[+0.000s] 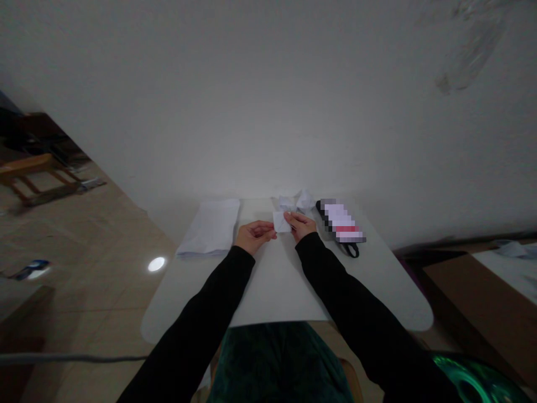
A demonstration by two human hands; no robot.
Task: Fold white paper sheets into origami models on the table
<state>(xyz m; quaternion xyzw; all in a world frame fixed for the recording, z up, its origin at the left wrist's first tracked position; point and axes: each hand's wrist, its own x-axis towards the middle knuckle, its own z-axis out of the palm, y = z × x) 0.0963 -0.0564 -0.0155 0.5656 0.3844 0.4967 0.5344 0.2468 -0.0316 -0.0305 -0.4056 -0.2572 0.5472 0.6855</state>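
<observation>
A small folded square of white paper point(281, 222) is held up over the white table, with faint crease lines on its face. My right hand point(300, 224) grips its right side, the thumb lying on the front. At its left edge, my left hand point(255, 235) has thumb and fingers pinched close together by the lower left corner. Behind the paper lie folded white paper pieces point(305, 200), partly hidden by my right hand. To the left rests a stack of white paper sheets point(212, 226).
On the right of the white table point(279, 296) lies a phone point(342, 221) with a blurred screen and a black strap. A pale wall point(268, 112) rises right behind the table. A wooden stool point(33, 168) stands far left, a brown cardboard box point(478, 291) at right.
</observation>
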